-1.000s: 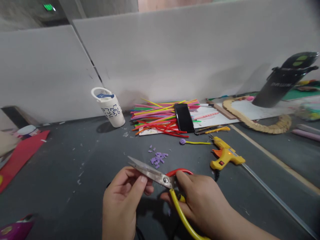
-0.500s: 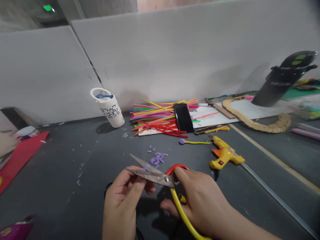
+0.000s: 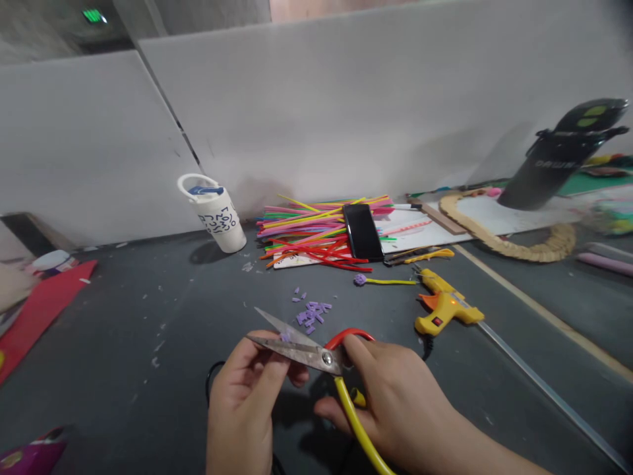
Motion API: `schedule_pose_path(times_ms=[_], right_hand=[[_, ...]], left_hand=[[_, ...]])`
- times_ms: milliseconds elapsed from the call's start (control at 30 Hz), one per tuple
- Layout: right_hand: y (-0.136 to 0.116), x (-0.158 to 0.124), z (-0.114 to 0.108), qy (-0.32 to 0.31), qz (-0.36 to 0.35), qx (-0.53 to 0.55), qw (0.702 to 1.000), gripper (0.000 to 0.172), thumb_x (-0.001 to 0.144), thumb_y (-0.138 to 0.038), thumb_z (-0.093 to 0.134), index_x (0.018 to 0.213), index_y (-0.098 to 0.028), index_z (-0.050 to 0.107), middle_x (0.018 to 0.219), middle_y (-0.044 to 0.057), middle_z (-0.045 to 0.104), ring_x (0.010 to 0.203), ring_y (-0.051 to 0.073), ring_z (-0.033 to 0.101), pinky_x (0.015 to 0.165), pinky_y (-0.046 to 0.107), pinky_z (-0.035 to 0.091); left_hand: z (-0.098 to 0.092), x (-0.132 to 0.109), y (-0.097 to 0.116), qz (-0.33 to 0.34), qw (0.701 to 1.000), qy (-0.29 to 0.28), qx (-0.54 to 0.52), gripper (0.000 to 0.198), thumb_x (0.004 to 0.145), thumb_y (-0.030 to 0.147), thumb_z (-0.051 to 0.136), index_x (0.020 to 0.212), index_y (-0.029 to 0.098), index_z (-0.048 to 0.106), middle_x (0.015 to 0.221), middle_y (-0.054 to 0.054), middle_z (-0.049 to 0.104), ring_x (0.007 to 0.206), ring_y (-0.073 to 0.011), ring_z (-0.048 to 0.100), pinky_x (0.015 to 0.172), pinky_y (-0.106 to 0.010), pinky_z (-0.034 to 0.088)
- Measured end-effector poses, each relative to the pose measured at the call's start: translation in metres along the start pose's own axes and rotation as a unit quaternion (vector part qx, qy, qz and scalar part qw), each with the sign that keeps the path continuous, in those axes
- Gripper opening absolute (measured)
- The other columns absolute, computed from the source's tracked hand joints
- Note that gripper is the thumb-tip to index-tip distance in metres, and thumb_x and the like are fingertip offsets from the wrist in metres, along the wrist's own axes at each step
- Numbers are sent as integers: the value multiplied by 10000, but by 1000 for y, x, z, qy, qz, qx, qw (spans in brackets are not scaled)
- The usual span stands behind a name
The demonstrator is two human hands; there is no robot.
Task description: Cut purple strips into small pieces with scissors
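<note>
My right hand (image 3: 395, 382) grips scissors (image 3: 301, 349) with one red and one yellow handle, their blades parted and pointing left. Between the blades shows a small purple strip (image 3: 285, 336). Its other end is pinched in my left hand (image 3: 252, 389), thumb and fingers closed just under the blades; most of the strip is hidden. Short purple cuttings (image 3: 311, 315) lie scattered on the dark table just beyond the scissors. Further off lies a yellow stem with a purple ball head (image 3: 361, 280).
A yellow glue gun (image 3: 448, 307) with a long clear glue stick lies to the right. Behind are a bundle of coloured sticks (image 3: 301, 227), a black phone (image 3: 363, 232), a white cup (image 3: 222, 221) and a dark bottle (image 3: 544, 165). Red sheet (image 3: 49, 303) lies left.
The scissors and my right hand have shifted very slightly left and down. The purple strip shows a little more clearly between the parted blades. The things on the table stay put.
</note>
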State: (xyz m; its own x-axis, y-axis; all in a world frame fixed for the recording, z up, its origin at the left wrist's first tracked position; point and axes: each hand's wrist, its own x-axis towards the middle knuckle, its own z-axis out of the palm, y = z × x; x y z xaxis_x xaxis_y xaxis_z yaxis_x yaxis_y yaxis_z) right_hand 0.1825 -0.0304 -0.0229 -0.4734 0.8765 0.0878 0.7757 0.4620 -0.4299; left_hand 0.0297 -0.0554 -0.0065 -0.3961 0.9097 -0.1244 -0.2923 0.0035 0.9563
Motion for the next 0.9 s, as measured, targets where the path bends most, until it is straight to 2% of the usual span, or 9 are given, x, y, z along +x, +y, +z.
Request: schedule_pose_path(times_ms=[667, 900], right_hand=[[2, -1, 4, 2, -10, -10, 1000, 492, 784, -667, 403, 820, -185, 499, 663, 45, 615, 576, 232, 588, 502, 269, 289], [1, -1, 5, 10, -17, -33, 999, 495, 785, -661, 406, 785, -179, 518, 603, 45, 609, 518, 236, 584, 465, 266, 239]], left_hand=[[-1, 1, -1, 1, 1000, -9, -6, 113, 640, 201, 716, 729, 159, 661, 618, -5, 677, 503, -107, 592, 526, -191, 490], [-1, 2, 0, 5, 1000, -25, 4, 77, 656, 197, 696, 716, 159, 665, 622, -5, 675, 505, -103, 587, 522, -184, 476]])
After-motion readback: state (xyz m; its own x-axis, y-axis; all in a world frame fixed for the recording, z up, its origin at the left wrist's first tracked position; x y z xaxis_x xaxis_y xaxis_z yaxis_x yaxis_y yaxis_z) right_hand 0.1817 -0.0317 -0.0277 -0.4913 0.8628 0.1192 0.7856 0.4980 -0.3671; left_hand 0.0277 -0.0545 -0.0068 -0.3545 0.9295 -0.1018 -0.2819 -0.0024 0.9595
